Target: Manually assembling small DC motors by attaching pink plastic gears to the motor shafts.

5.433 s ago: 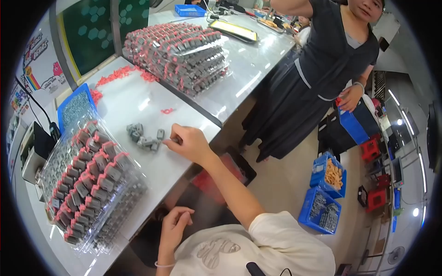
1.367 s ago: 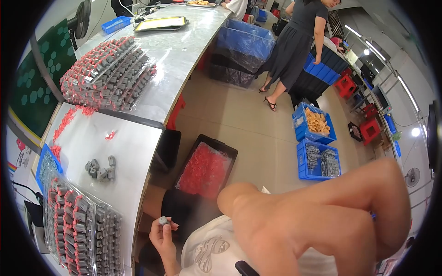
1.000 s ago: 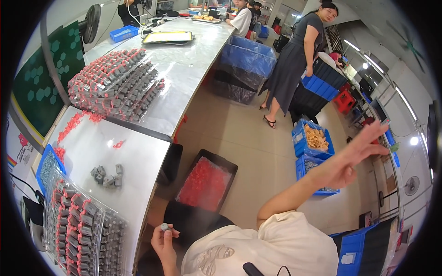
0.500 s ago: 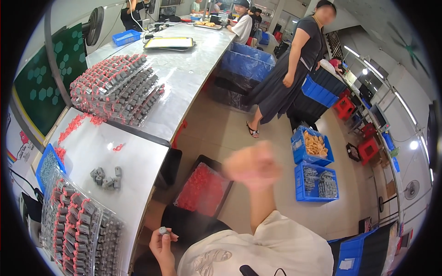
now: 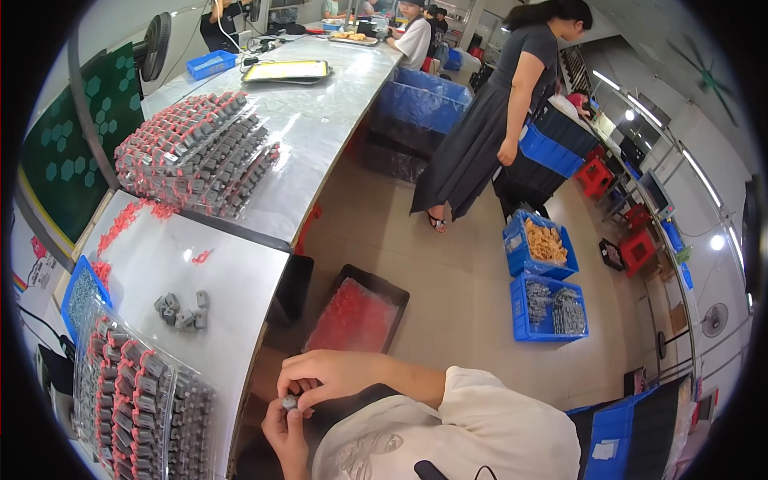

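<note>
My left hand (image 5: pixel 286 432) is closed in a pinch round a small grey plastic part (image 5: pixel 290 402), held low above my lap beside the table edge. From the right, my right hand (image 5: pixel 330 374) reaches across and its bent fingers meet at the same part. Whether those fingers also hold something tiny is hidden. On the white table to the left lies a small pile of similar grey parts (image 5: pixel 184 312). A loose red plastic piece (image 5: pixel 203 256) lies behind the pile, and more red pieces (image 5: pixel 120 226) are strewn along the table's far left side.
Clear trays of grey and red parts (image 5: pixel 128 392) stand at the near left, with more stacked trays (image 5: pixel 192 152) behind. A blue bin (image 5: pixel 78 292) holds small pieces. A black tray of red pieces (image 5: pixel 356 312) sits on the floor. Blue crates (image 5: pixel 550 308) and a standing person (image 5: pixel 512 104) are right.
My right hand has come down and left from above the floor to meet my left hand at the grey part. The standing person has turned and shifted slightly.
</note>
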Demonstrator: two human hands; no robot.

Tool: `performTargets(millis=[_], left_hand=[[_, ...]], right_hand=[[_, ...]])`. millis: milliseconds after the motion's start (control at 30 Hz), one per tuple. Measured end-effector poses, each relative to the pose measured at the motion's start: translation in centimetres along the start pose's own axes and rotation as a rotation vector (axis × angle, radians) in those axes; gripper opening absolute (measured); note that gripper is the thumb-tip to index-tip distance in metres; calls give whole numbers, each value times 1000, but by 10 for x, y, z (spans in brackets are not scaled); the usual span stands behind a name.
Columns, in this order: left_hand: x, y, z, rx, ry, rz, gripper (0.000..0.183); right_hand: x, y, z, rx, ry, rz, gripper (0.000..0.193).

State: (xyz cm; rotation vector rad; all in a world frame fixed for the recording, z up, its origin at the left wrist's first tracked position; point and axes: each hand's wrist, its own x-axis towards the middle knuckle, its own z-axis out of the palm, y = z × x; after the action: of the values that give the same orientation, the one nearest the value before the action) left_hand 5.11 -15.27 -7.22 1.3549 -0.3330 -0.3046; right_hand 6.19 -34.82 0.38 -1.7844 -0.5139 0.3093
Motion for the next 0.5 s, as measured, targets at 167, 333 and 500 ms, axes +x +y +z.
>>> performTargets(millis=[167, 333, 500], left_hand=[[1, 4, 4, 114, -6, -7, 26], [0, 0, -1, 166, 16, 1, 20], [3, 2, 1, 153, 42, -8, 23]], right_hand=[[2, 2, 3, -49, 70, 11, 17], [3, 7, 5, -114, 70, 17, 18], [6, 12, 6, -114, 93, -6, 17]])
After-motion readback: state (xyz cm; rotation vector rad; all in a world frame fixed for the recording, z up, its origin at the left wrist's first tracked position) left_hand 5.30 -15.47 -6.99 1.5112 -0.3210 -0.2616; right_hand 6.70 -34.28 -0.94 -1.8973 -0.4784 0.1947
